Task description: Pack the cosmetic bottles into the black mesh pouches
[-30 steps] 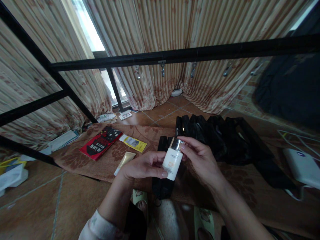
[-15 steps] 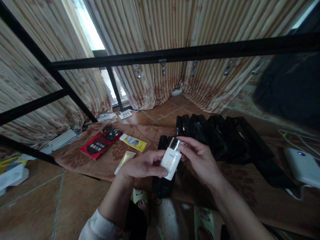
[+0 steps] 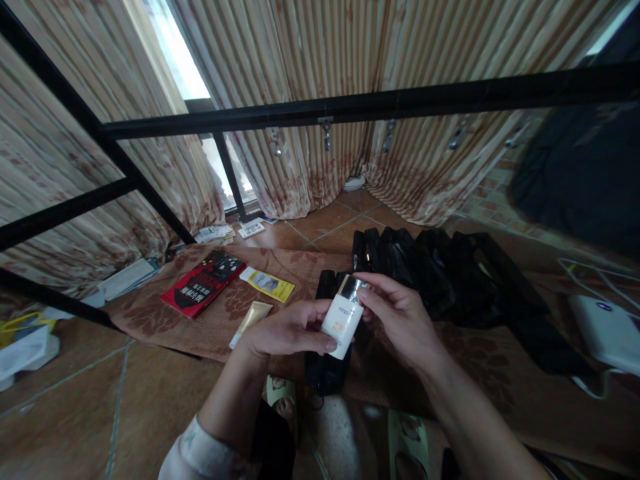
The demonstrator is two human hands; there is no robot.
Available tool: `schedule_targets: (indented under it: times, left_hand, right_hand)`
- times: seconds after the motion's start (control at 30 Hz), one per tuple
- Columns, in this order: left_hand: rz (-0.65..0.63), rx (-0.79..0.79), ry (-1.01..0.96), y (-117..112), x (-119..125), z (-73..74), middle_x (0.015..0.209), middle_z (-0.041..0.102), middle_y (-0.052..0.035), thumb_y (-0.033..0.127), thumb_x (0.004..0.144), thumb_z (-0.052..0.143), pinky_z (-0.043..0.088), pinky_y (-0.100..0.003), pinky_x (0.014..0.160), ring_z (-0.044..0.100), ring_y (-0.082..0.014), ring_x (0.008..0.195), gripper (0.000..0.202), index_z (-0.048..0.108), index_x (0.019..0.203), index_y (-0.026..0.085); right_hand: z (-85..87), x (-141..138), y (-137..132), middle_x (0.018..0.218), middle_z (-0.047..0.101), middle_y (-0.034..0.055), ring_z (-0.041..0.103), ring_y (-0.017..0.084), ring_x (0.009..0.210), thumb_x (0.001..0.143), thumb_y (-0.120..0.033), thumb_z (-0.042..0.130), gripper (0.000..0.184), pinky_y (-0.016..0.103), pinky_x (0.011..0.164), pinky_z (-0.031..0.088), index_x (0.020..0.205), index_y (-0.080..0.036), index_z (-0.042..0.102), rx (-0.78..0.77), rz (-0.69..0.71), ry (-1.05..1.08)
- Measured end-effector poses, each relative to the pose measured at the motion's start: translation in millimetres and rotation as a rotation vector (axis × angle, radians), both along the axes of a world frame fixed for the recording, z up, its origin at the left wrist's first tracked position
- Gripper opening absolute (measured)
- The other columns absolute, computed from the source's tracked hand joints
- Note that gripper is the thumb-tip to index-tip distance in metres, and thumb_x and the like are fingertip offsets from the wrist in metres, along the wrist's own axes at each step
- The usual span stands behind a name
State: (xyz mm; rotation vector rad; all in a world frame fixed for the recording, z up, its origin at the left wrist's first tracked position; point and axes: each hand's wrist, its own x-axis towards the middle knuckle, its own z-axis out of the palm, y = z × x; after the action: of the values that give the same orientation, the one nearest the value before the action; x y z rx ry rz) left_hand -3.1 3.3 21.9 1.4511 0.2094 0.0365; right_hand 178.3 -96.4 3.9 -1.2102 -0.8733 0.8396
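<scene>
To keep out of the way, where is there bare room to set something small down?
On the brown cloth: between the red book, gold tube and near edge; a smaller patch between the yellow packet and black pouch. Crowded: over the pouch, where left hand and right hand hold the white bottle, and rightward, where a black fabric bundle lies.

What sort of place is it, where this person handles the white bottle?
Most likely a room in a home: long patterned curtains hang down to a tiled floor, and the person wears light green slippers. Which room, I cannot tell.
</scene>
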Motion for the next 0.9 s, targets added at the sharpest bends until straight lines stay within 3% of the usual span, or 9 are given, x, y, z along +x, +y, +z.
schedule_targets:
  times: [0.9]
  left_hand:
    - [-0.017, 0.005, -0.032, -3.0, 3.5, 6.2, 0.106, 0.065, -0.0069, 0.02, 0.081, 0.071, 0.046, -0.025, 0.079, 0.059, -0.0175, 0.092, 0.05, 0.059, 0.129, 0.017]
  right_hand:
    - [-5.3, 1.1, 0.4, 0.069, 0.062, -0.0038, 0.054, 0.008, 0.056, 0.082, -0.036, 0.072, 0.029, 0.019, 0.05, 0.045, 0.109, -0.024, 0.072, 0.031, 0.046, 0.058]
